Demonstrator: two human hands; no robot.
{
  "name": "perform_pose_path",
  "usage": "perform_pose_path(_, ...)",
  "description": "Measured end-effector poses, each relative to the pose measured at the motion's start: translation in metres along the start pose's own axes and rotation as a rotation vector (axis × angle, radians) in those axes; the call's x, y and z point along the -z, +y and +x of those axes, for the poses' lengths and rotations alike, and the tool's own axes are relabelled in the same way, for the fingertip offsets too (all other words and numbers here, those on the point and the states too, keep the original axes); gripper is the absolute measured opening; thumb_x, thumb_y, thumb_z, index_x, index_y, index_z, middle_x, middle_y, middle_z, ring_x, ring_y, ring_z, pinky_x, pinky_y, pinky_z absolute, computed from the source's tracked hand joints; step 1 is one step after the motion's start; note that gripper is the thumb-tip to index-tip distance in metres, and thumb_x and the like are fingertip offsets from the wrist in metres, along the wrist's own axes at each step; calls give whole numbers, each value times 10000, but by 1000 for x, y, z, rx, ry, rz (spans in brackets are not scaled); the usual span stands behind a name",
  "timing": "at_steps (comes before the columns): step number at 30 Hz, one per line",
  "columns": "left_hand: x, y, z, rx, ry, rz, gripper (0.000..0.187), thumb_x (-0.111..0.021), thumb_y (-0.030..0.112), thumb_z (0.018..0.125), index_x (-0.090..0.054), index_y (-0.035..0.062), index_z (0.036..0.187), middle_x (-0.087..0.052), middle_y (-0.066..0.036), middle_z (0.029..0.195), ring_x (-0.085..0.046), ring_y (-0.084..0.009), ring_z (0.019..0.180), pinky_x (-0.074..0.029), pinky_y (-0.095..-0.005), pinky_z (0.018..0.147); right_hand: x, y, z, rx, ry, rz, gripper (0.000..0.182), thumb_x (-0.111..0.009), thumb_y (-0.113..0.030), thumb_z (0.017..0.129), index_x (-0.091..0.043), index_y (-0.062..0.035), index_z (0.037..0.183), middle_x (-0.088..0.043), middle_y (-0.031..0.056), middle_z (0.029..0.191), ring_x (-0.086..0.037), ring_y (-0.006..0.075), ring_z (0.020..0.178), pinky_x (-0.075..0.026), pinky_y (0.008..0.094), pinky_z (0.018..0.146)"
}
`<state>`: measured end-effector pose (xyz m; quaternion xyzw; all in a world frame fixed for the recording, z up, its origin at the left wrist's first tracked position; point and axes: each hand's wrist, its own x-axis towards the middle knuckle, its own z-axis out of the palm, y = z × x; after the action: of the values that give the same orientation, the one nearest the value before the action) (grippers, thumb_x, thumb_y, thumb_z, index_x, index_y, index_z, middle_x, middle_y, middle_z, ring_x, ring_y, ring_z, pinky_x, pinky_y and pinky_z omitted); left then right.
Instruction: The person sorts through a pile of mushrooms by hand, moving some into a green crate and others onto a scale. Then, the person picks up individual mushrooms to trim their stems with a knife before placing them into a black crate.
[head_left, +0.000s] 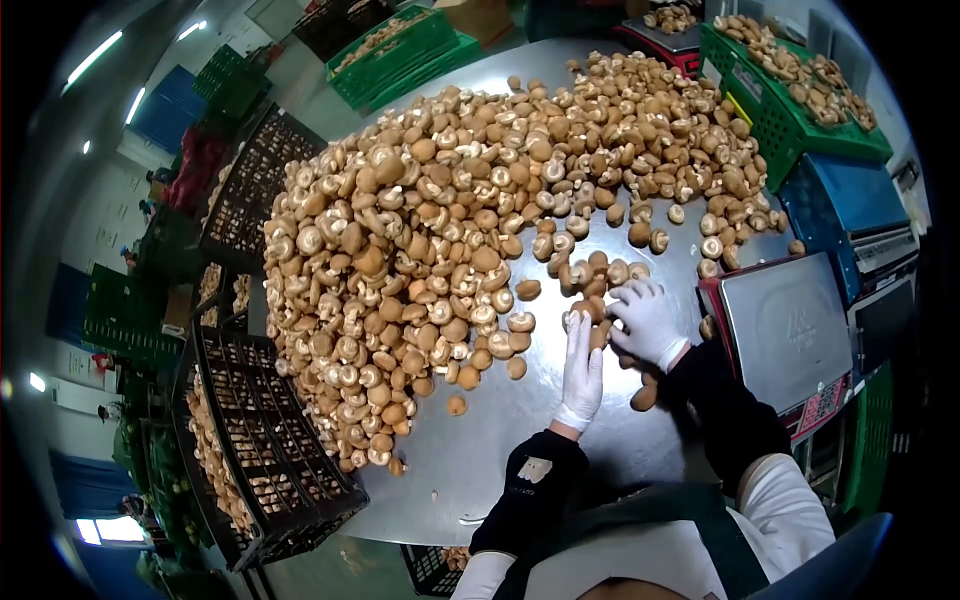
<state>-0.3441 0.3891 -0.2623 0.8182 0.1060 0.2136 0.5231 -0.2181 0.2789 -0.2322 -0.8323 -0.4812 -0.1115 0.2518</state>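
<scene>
Both my hands wear white gloves and are at a small group of brown shiitake mushrooms [594, 308] on the metal table [530, 385]. My left hand [580, 372] is held straight, fingers stretched out, along the left side of the group. My right hand [648, 322] lies on the right side, its fingers spread and slightly bent, touching the mushrooms' tops and edges. Neither hand lifts a mushroom. Some mushrooms between the hands are partly hidden by the fingers. A few darker mushrooms [645, 396] lie below my right wrist.
A large heap of mushrooms [400, 230] covers the table's left and far side. A scale with a metal plate [788, 318] stands at right, beside a blue machine [850, 215]. Green crates [765, 105] of mushrooms stand beyond. Black crates [255, 425] line the left edge.
</scene>
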Motion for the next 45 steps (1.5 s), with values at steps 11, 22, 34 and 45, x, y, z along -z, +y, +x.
perform_pose_path(11, 142, -44, -45, 221, 689, 720, 359, -656, 137, 760, -617, 46, 1106, -574, -161, 1052, -521, -327, 1011, -389, -428, 921, -50, -90, 76, 187, -227, 328, 199, -582, -167, 709, -670, -101, 875, -615, 51, 967, -549, 258, 989, -407, 411, 883)
perform_pose_path(22, 114, -71, -30, 180, 498, 475, 457, -741, 75, 662, -555, 28, 1077, -430, -171, 1137, -459, -323, 1068, -405, -391, 947, -88, -84, 44, 234, -80, 18, 225, -555, -175, 779, -604, -130, 994, -588, 53, 975, -517, 257, 1040, -396, 403, 912)
perform_pose_path(34, 36, -2, -2, -47, 100, 60, 474, -714, 63, 744, -575, 33, 1197, -443, -192, 1315, -463, -340, 1209, -384, -389, 1008, 72, -20, -49, -363, 41, 219, 407, -657, -206, 744, -587, -62, 1118, -544, 137, 1171, -488, 334, 1094, -362, 438, 966)
perform_pose_path(45, 97, -9, -86, 82, -141, 600, 1081, -855, 412, 568, -304, -18, 1393, -257, -289, 1421, -276, -428, 1318, -251, -487, 1088, 63, -58, -184, -579, -66, 44, 731, -742, -278, 675, -433, -52, 1298, -366, 223, 1329, -319, 428, 1259, -281, 494, 1057)
